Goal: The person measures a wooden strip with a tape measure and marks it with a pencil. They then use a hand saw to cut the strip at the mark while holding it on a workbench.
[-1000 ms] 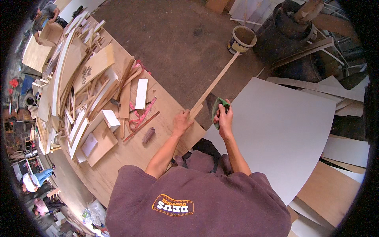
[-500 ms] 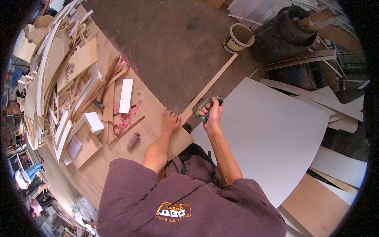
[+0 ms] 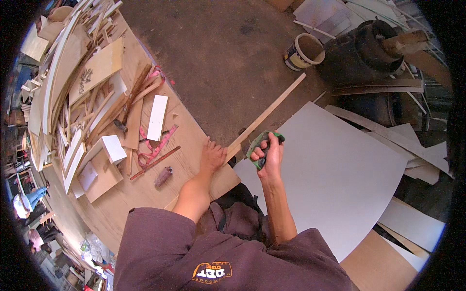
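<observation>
My right hand [image 3: 272, 154] is wrapped round the green and black handle of a handsaw [image 3: 251, 149], just off the workbench edge; its blade is hardly visible from above. Beside it, a long narrow wooden strip [image 3: 272, 111] sticks out past the bench over the floor. My left hand [image 3: 212, 156] presses down on the strip at the bench edge, fingers bent over it. On the plywood bench top [image 3: 194, 194] nearby lie a short purplish-brown piece [image 3: 163, 176], a thin reddish-brown stick [image 3: 155, 163] and a pink measuring tape [image 3: 165, 141].
Offcuts and boards [image 3: 97, 72] are heaped on the bench's left, with a hammer [image 3: 120, 125] and a white drilled block [image 3: 158, 117]. A large white panel [image 3: 330, 169] lies to my right. Farther off stand a bucket [image 3: 305, 51] and a dark drum [image 3: 359, 48].
My right hand and the saw have come nearer and slightly right. My left hand stays on the strip, its fingers closer together. The whole view has shifted a little.
</observation>
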The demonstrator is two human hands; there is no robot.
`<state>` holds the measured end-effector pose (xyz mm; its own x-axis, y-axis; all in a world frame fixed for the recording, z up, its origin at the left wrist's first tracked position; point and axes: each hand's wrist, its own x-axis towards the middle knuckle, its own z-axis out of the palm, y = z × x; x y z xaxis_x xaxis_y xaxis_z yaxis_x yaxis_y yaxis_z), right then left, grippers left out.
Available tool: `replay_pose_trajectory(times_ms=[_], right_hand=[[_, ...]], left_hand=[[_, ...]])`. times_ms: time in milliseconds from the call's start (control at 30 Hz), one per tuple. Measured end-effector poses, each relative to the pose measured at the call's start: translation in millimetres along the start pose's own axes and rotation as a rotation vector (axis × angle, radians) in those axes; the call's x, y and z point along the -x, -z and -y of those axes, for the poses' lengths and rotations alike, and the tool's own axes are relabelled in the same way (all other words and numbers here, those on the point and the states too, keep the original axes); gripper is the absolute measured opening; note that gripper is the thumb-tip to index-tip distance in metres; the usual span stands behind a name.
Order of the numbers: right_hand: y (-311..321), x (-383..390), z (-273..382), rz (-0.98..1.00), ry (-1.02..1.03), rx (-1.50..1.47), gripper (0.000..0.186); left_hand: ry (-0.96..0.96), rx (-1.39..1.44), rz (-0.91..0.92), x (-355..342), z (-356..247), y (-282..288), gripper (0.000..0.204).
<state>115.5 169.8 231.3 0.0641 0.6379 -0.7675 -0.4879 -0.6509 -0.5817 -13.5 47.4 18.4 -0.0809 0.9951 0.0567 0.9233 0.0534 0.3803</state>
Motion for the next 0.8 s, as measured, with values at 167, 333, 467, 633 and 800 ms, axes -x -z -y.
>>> replay_pose_trajectory(times_ms=[167, 333, 467, 633, 800], right_hand=[[-12.7, -27.8, 8.7, 0.051, 0.034, -0.061, 0.023], [4.0, 3.4, -2.8, 0.021, -0.008, -0.041, 0.042], [-2.3, -15.5, -20.3, -0.009, 0.088, -0.021, 0.04], [-8.5, -8.3, -7.0, 0.027, 0.035, 0.016, 0.044], [2.7, -4.2, -16.8, 0.021, 0.075, -0.032, 0.042]], left_hand=[[-0.003, 0.057, 0.005, -10.0, -3.8, -5.3, 0.037], [0.03, 0.007, 0.049, -2.3, 1.9, -3.0, 0.034], [-0.009, 0.033, -0.018, -7.9, -5.9, -1.8, 0.034], [0.018, 0.006, 0.003, -11.1, 7.4, -11.0, 0.034], [0.002, 0.038, -0.029, -3.0, -5.0, -6.1, 0.032]])
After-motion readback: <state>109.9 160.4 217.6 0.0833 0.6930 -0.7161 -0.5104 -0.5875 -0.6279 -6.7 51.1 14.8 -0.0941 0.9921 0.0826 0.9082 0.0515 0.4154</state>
